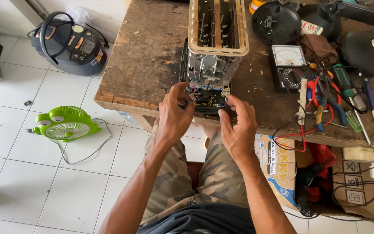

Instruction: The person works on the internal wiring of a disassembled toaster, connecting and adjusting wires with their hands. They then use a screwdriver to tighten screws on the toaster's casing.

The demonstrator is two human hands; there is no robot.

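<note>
Viewing from the head camera: opened toaster [216,41] stands on the wooden bench [143,65], long axis running 12 to 6 o'clock, wiring end [207,97] at the near edge. Left hand [172,116] sits at 8 o'clock of the wiring, fingers curled and pinching at the wires. Right hand [238,126] at 4 o'clock, fingers loosely bent, touching the base; firm grip cannot be told. Both about equally near.

A cream toaster [217,41], casing off, stands upright at the bench edge, coloured wiring [208,96] exposed.
</note>
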